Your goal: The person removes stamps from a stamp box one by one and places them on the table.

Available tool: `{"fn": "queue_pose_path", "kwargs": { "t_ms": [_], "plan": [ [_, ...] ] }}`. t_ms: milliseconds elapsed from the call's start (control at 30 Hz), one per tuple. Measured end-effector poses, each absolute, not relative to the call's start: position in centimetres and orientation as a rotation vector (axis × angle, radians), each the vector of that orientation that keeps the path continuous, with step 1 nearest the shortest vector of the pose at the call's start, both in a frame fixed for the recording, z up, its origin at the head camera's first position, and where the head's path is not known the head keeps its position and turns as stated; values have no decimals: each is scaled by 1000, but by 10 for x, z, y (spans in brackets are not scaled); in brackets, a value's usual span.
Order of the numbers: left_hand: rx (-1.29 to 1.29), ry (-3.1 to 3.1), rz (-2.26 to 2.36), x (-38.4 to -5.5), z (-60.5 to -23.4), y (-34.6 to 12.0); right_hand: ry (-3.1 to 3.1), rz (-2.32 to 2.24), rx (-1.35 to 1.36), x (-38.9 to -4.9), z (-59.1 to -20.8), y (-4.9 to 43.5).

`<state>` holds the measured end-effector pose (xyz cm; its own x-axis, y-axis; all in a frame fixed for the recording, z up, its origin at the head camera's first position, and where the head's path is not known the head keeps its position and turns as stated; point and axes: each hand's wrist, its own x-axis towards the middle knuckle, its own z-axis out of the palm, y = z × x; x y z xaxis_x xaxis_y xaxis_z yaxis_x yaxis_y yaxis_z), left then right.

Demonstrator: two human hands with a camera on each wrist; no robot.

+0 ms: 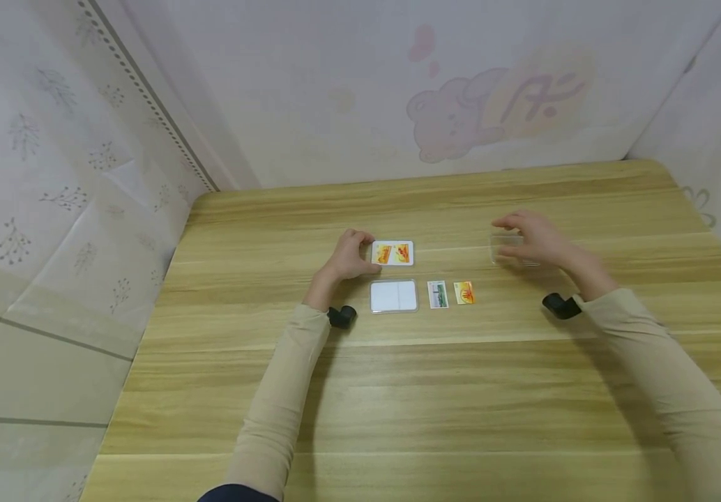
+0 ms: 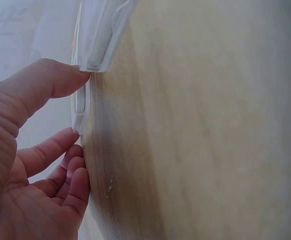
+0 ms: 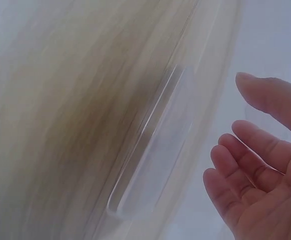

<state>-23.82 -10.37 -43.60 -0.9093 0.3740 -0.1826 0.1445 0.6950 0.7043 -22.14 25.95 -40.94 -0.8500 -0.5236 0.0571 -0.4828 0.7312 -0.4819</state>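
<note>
My left hand (image 1: 349,256) grips a clear flat case (image 1: 393,263) by its left end, thumb at the near edge and index finger at the far edge. Inside the case two orange-and-yellow stamps (image 1: 402,252) lie on a white backing. Just nearer to me is a second clear case (image 1: 394,296) with a blank white two-part insert. In the right wrist view, my right hand (image 3: 260,170) hovers beside a transparent lid (image 3: 155,145), fingers loosely bent and apart from it. From the head view the same hand partly covers that lid (image 1: 497,249).
A green-and-grey stamp (image 1: 438,294) and an orange-and-yellow stamp (image 1: 464,293) lie side by side, right of the second case. All rest on a wood-grain table (image 1: 398,404). Patterned curtains (image 1: 335,90) hang behind the table and along its sides.
</note>
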Motion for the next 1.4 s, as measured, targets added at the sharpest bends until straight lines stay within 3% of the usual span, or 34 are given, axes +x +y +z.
{"fn": "queue_pose_path", "kwargs": {
  "t_ms": [367,1400],
  "plan": [
    [407,2595,1043,-238,-436,-104,2791,-866,-747,-227,-412,240],
    [403,2596,1047,-237,-435,-104,2709,-923,-892,-240,-409,176]
  ]
}}
